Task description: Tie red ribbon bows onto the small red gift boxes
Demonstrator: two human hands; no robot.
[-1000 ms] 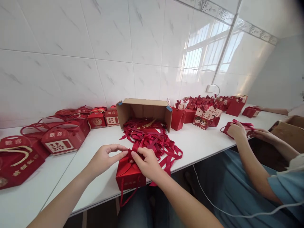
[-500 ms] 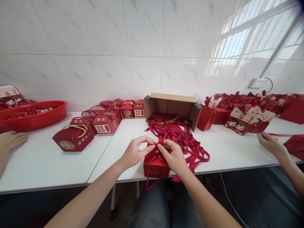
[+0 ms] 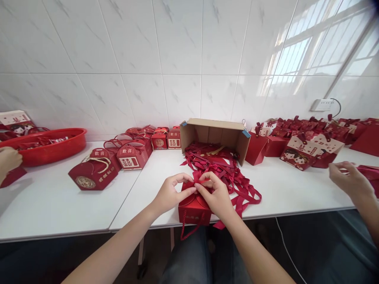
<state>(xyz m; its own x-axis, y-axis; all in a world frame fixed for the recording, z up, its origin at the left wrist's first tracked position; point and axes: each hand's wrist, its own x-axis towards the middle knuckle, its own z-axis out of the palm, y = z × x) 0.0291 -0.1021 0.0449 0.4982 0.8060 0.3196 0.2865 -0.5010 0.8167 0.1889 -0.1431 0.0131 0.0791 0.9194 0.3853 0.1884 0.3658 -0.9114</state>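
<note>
A red gift box (image 3: 194, 211) with a twisted cord handle stands at the table's front edge before me. Over its top, my left hand (image 3: 174, 192) and my right hand (image 3: 215, 193) meet, thumbs and fingertips pinching a red ribbon (image 3: 196, 176) on the lid. The fingers partly cover how the ribbon is looped. Just behind the box lies a heap of loose dark red ribbons (image 3: 219, 169), spilling out of a cardboard box (image 3: 216, 125) laid on its side.
Finished-looking red boxes (image 3: 130, 156) and a hexagonal box (image 3: 97, 169) stand left, beside a red basin (image 3: 53, 152). Many red bags (image 3: 299, 152) fill the right side. A co-worker's hand (image 3: 8, 159) shows at far left, another person's hand (image 3: 351, 179) at right.
My hands stay pinched on the ribbon with only slight finger shifts. The co-worker's hand at left has lifted and a red box shows beneath it; the hand at right has moved rightward.
</note>
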